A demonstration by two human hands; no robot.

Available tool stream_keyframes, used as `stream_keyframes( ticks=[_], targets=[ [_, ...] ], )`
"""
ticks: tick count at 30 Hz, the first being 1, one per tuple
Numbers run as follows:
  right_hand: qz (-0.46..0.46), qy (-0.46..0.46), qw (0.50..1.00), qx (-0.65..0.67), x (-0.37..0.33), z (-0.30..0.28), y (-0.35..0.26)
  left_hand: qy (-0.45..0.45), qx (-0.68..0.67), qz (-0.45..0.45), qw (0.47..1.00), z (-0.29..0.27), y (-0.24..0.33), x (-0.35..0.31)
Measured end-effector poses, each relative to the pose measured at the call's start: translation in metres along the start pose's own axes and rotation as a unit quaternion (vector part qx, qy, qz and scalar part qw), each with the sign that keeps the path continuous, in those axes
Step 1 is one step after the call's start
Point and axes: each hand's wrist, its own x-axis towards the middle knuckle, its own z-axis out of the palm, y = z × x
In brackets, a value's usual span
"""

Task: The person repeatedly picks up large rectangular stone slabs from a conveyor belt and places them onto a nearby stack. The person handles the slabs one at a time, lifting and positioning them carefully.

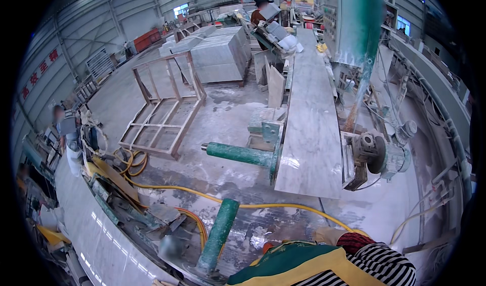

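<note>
My right hand (328,235), in what looks like a pale glove, shows beyond my green and yellow apron (291,258). A red cuff (354,242) and a black-and-white striped sleeve (387,260) lead to it. The apron partly covers this hand, so its fingers and anything in them cannot be made out. My left hand does not show. A yellow hose (283,205) runs across the wet floor close to my right hand. Ahead, a long grey-veined stone slab (311,129) lies on a machine bed, apart from my hand.
Green cylinders (240,154) (218,235) jut out nearby. A motor (392,157) sits right of the slab. Another polished slab (106,235) lies at lower left. Beyond stand a metal frame (167,113) and stacked slabs (217,58). One person (260,15) is far ahead, another (68,131) at left.
</note>
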Motion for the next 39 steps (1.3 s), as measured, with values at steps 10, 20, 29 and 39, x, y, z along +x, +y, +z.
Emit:
stream_keyframes(
  ticks=[10,20,29,39],
  targets=[
    [0.063,0.073,0.938,0.332,0.004,-0.065,-0.043,0.011,0.012,0.008,1.000,-0.002,-0.002,-0.004],
    [0.053,0.010,0.959,0.279,0.018,-0.027,-0.015,0.057,0.026,0.029,0.998,0.026,-0.021,-0.023],
    [0.169,-0.022,0.920,0.354,0.026,-0.020,-0.018,0.060,0.018,0.024,0.998,0.021,-0.017,-0.022],
    [0.133,-0.007,0.917,0.376,0.012,-0.041,-0.026,0.035,0.010,0.003,0.999,0.014,-0.017,-0.023]
  ],
)
